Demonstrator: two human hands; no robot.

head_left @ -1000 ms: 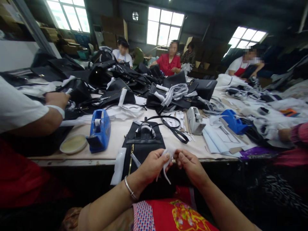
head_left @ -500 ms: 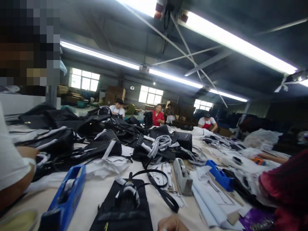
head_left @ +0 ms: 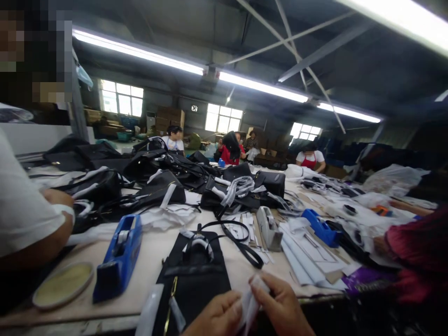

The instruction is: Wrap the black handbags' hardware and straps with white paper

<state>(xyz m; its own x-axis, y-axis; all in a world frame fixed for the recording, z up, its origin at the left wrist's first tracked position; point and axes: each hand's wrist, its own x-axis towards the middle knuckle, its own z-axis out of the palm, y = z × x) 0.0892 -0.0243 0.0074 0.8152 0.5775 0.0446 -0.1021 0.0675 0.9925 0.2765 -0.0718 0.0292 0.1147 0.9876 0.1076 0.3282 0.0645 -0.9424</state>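
At the bottom of the head view, my left hand (head_left: pixel 219 313) and my right hand (head_left: pixel 278 301) pinch a strip of white paper or wrapping (head_left: pixel 249 303) between them. Just left of and behind my hands, a black bag (head_left: pixel 196 266) lies on the table, with a gold zipper and a handle partly wrapped in white. Its thin black strap (head_left: pixel 241 242) curls out to the right. White wrapping (head_left: pixel 150 310) shows at the bag's lower left edge.
Blue tape dispensers (head_left: pixel 121 254) (head_left: pixel 320 227) and a grey one (head_left: pixel 269 228) stand around the bag. A round dish (head_left: pixel 63 284) sits at left. Black bags (head_left: pixel 164 186) are heaped behind. Co-workers' arms reach in from left (head_left: pixel 59 224) and right (head_left: pixel 408 205).
The view has tilted down. My left hand has come into view, and both hands now hold the white strip. The far person in red now has a black bag raised.
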